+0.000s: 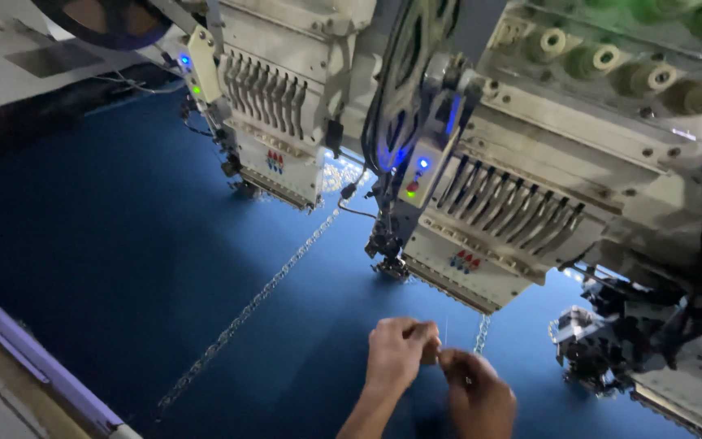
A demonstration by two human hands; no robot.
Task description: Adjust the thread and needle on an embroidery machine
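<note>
Both hands meet low in the middle of the view, over a wide sheet of dark blue cloth [123,268] stretched flat under a row of embroidery machine heads. The left hand [396,354] is curled, its fingers [426,335] bunched against the thumb in a closed grip. The right hand [477,394] comes up from below and touches the left at the fingertips, its grip also pinched shut. Between the two hands a thin pale thread [446,332] rises straight up from the pinch; it is too fine to tell which hand holds it, or where its upper end goes.

Just above the hands stands the nearer machine head [497,236], cream-coloured, with a row of dark needle bars and a small panel showing blue, red and green lights. Its foot sits close to the cloth, up and to the left of the hands. A second machine head [274,114] of the same kind stands further back on the left. Along the top right lie several thread cones [652,77].

A line of pale stitched pattern [245,313] runs slantwise across the cloth from the far head toward the lower left. A shorter piece of the same stitching [481,333] shows just beside the right hand.
</note>
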